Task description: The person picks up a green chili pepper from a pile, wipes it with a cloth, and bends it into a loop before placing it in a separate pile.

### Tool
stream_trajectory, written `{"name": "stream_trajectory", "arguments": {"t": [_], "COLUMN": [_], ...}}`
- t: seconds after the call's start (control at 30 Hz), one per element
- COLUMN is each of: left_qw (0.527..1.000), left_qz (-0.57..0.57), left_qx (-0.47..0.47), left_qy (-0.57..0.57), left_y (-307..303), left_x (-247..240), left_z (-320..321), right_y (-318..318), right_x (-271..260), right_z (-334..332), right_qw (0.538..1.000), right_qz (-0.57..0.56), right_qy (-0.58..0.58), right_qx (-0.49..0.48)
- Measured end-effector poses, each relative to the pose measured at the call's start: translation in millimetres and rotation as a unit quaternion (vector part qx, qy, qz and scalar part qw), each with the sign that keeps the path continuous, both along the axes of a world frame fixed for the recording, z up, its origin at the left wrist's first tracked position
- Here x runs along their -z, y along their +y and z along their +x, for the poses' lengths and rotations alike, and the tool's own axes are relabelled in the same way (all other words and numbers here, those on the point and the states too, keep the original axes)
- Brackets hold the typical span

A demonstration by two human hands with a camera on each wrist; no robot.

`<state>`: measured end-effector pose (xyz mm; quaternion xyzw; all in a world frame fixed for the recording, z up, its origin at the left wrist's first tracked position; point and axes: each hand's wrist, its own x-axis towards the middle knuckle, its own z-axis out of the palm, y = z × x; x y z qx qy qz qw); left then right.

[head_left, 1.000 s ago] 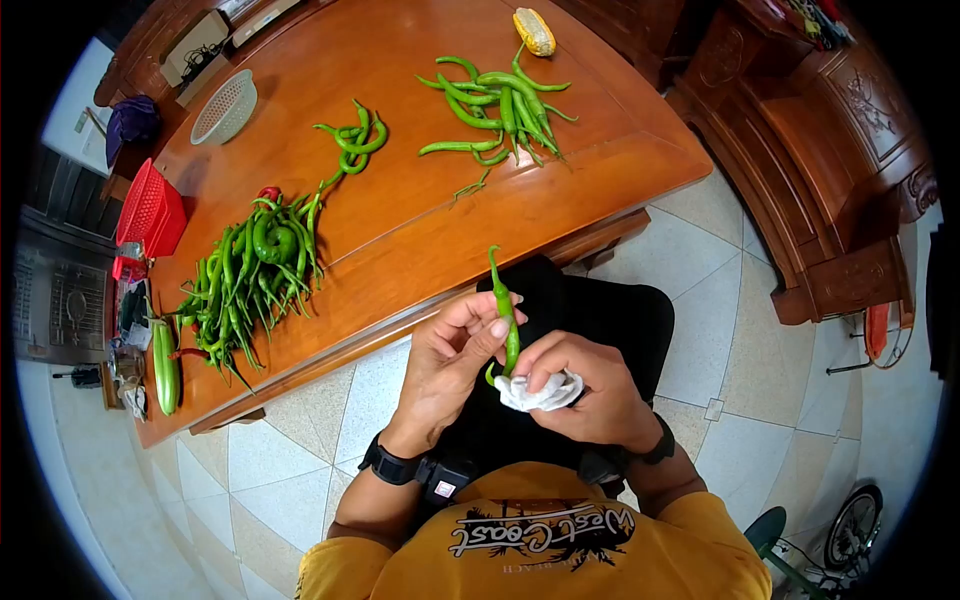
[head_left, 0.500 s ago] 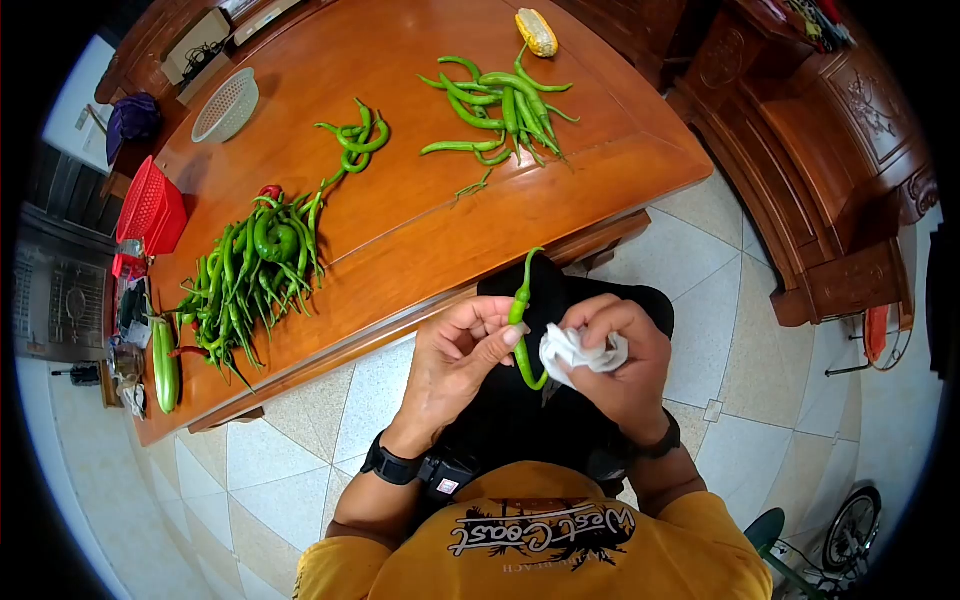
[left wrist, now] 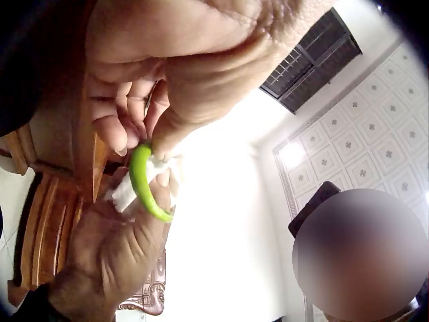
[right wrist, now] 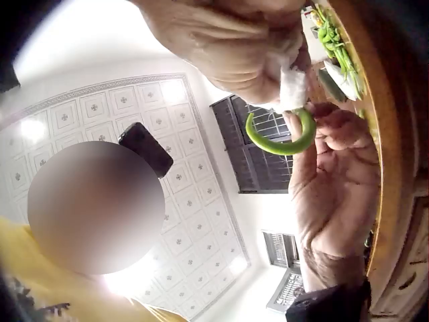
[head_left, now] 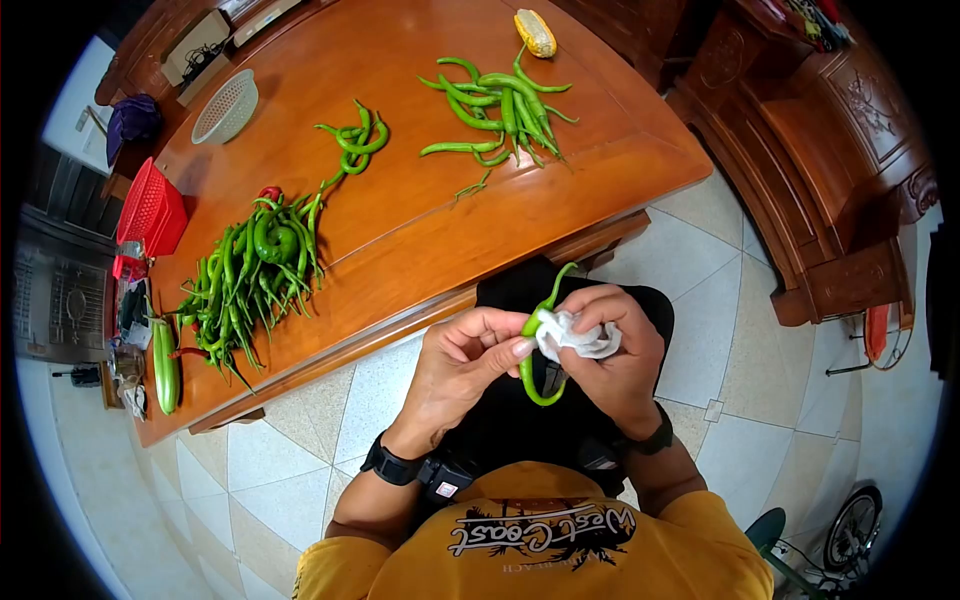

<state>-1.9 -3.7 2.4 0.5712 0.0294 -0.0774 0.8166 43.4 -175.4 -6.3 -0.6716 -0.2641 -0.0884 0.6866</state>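
Observation:
Between thumb and fingers my left hand (head_left: pixel 463 365) pinches a curved green chili pepper (head_left: pixel 529 380) at its middle, over my lap. The pepper's stem points up and away, while its tip hooks round below. My right hand (head_left: pixel 622 365) grips a crumpled white cloth (head_left: pixel 585 341) and presses it against the pepper's upper part, right beside the left fingertips. In the left wrist view the pepper's hooked lower end (left wrist: pixel 142 181) hangs in front of the cloth (left wrist: pixel 124 194). The right wrist view shows the cloth (right wrist: pixel 292 87) just above the pepper's curl (right wrist: pixel 281 145).
On the wooden table (head_left: pixel 400 240) lie a large heap of green peppers (head_left: pixel 250 270), a smaller pile (head_left: pixel 510 105) and a few peppers (head_left: pixel 358 140) between. Around them are a corn cob (head_left: pixel 535 33), a pale basket (head_left: pixel 225 108), a red basket (head_left: pixel 153 212) and a long green vegetable (head_left: pixel 165 368).
The right hand with the cloth moved from the pepper's lower end, briefly away to the right, then onto its upper part. The pepper shifted right and its stem now leans right.

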Motion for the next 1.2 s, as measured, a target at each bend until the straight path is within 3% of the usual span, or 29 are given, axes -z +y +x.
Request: {"name": "stream_trajectory", "arguments": {"t": [0.17, 0.37, 0.7, 0.8, 1.03, 1.2], "left_qw": [1.000, 0.999, 0.998, 0.999, 0.999, 0.999], "left_qz": [-0.002, -0.019, -0.003, 0.022, 0.032, 0.041], "left_qx": [-0.006, -0.046, -0.052, -0.046, -0.020, 0.017], "left_qy": [-0.006, -0.006, 0.020, 0.014, 0.009, 0.008], "left_y": [-0.7, 2.1, 3.3, 3.7, 3.1, -0.2], "left_x": [2.0, 4.9, 1.0, 0.3, -0.4, -5.6], "left_z": [0.3, 1.0, -0.3, -0.6, -1.7, -2.5], "right_y": [0.9, -2.5, -15.0, -18.6, -17.7, -10.4], "right_x": [1.2, 4.4, 2.3, -0.9, 3.0, 8.5], "right_z": [-1.1, -3.3, -0.8, 1.0, 0.3, -0.8], "right_qw": [1.000, 0.992, 0.940, 0.931, 0.957, 0.988], "right_qz": [-0.017, -0.017, 0.019, 0.043, 0.075, 0.018], "right_qy": [-0.012, 0.071, 0.207, 0.231, 0.219, 0.101], "right_qx": [-0.001, -0.107, -0.272, -0.279, -0.177, -0.116]}}
